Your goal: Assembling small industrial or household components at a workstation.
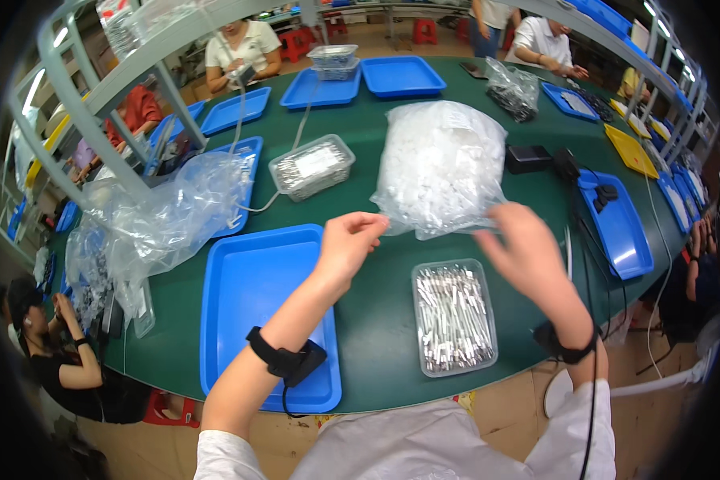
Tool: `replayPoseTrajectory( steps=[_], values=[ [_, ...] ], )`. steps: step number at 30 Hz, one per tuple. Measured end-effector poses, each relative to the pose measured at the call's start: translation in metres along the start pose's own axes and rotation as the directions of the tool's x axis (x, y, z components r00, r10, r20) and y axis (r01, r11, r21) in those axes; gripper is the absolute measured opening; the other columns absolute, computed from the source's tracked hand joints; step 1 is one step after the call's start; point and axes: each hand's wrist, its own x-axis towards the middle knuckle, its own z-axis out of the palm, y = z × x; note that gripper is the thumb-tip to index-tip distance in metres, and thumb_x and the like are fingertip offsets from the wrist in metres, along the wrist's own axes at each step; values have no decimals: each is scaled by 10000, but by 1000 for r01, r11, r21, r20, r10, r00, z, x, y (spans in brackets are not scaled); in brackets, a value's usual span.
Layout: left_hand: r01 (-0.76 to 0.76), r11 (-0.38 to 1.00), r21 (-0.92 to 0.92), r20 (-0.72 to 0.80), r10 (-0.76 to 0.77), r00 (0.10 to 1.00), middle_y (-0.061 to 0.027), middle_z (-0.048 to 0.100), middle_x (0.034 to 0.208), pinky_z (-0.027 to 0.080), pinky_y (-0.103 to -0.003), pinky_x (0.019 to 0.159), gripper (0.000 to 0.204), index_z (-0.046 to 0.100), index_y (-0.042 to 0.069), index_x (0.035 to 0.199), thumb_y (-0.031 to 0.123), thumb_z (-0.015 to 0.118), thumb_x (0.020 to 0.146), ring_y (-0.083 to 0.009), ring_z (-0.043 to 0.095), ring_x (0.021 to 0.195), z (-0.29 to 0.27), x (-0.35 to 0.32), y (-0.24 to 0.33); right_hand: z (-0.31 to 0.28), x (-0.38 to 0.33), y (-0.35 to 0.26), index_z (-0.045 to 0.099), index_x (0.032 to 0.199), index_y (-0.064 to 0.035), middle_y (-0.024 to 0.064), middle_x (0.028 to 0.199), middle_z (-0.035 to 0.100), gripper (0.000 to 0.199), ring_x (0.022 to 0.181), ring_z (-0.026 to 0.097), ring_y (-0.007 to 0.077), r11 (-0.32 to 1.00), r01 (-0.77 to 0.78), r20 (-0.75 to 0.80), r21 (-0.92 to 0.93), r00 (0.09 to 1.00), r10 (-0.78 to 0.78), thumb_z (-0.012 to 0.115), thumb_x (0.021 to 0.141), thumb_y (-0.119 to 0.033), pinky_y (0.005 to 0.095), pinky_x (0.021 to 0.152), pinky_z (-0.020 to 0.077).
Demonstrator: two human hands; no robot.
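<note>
A clear plastic bag (444, 160) full of small white pieces lies on the green table in front of me. My left hand (348, 250) pinches the bag's near left corner between thumb and fingers. At the near right corner of the bag is my right hand (528, 250), slightly blurred, with its fingers apart. Between my forearms sits a clear plastic box (454, 318) filled with thin, silvery, glass-like tubes with metal ends. An unfilled blue tray (270, 248) lies partly beneath my left forearm.
Farther off stands another clear box (312, 166) of similar tubes. Crumpled clear bags (172, 208) lie at left. Blue trays (402, 76) line the far side. A black box (528, 158), cables and a blue tray (616, 224) are at right. Several people sit around the table.
</note>
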Motion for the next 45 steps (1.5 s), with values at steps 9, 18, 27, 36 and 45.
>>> replayPoseTrajectory(
  steps=[9,18,27,36,45],
  values=[
    [-166,940,298,42,160,986,-26,652,784,400,-218,580,201,677,-14,932,96,555,816,-59,508,652,-12,6,15,106,63,-45,519,828,-7,109,717,575,345,633,617,265,959,280,130,-37,953,-273,678,735,-300,349,543,491],
    [-3,952,306,14,-2,1000,5,548,730,378,-230,567,307,633,34,874,312,504,877,-70,465,608,-23,28,23,106,68,-54,564,794,-4,93,674,606,210,599,630,218,945,309,207,-105,937,-283,637,741,-194,329,513,477],
    [79,938,338,77,-111,991,39,389,554,312,-226,471,436,506,77,683,437,442,919,-79,382,493,-13,33,23,103,51,-35,562,794,14,150,745,625,109,707,647,285,979,189,222,69,954,-200,598,720,-58,371,587,512],
    [65,990,122,305,-100,947,77,325,559,200,-217,420,306,448,120,642,258,437,915,-36,235,459,-6,41,18,100,50,-34,569,761,3,138,727,629,111,662,653,250,959,283,155,-14,948,-278,594,652,1,335,554,518],
    [209,811,-546,150,-151,977,59,267,560,218,-202,397,198,395,69,684,53,428,878,-39,227,440,15,69,18,94,53,-20,519,747,-1,174,602,584,153,571,600,329,982,172,4,75,985,-172,527,847,-117,407,529,482]
  ],
)
